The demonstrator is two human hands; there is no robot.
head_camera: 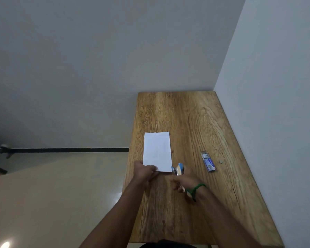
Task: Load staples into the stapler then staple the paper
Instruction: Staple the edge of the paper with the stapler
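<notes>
Two hands are at work low in the middle of the frame, both over the wooden table [195, 122]. Left hand [144, 173] is curled down onto the near-left corner of the white paper [157, 151], fingers bent and pinching that corner. The sheet lies flat, left of the table's centre. Right hand [185, 179] is blurred, but it is wrapped around the blue stapler [178, 169] — the stapler's nose pokes out past the fingers and sits right at the paper's near-right corner, touching or just about touching; whether the edge sits in its mouth I cannot tell. A green band [195, 189] circles the right wrist. Over to the right, well apart from the paper, the staple box [208, 161] lies flat with its far end open — and just beside it, further right, a small loose strip of staples [220, 161] rests on the wood.
</notes>
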